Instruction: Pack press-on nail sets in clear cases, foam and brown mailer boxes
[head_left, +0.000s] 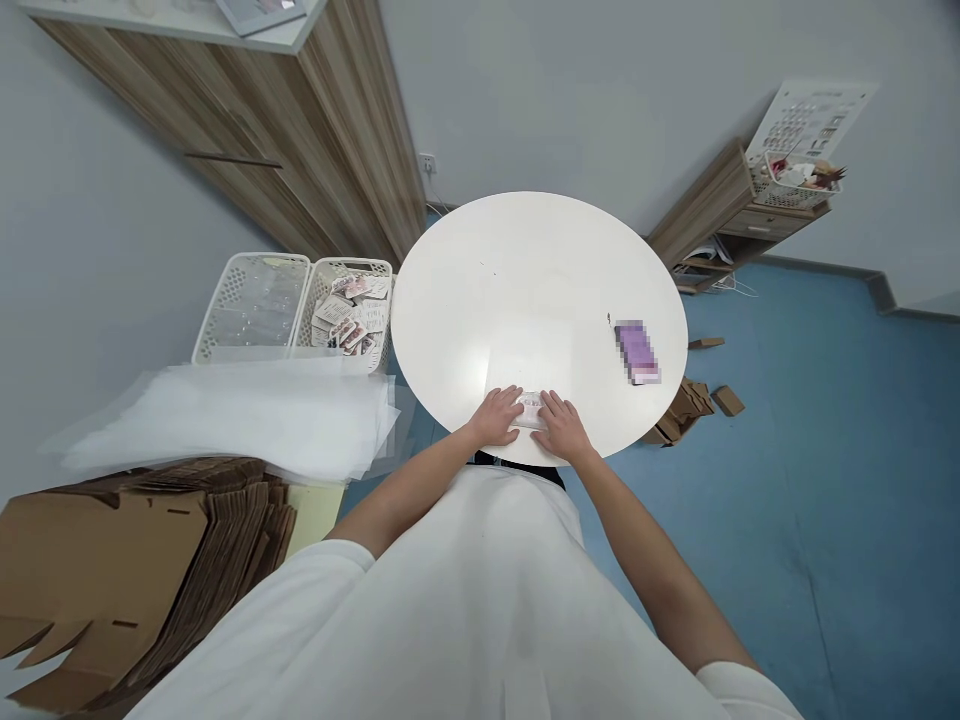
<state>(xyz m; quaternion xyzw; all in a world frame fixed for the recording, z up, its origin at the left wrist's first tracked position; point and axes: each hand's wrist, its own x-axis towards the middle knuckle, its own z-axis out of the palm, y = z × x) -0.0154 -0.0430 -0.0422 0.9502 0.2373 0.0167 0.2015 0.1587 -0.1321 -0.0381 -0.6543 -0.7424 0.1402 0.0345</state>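
A small clear packet [530,409] with pinkish contents lies near the front edge of the round white table [540,250]. My left hand [497,416] grips its left end, thumb and fingers on the film. At the right end, my right hand [562,425] holds it in the same way, with its fingers bent over the edge. A thin translucent sheet [529,362] lies flat on the table just beyond the packet and seems to run under it. What exactly the packet contains is too small to make out.
Left of the table stand a white basket [251,310] of clear plastic pieces and another basket [382,340] of printed cards. Nearer are stacked translucent sheets [247,410] and folded cardboard [97,560]. A blurred purple object [637,350] lies on the table's right side. Cardboard boxes [686,405] are on the floor.
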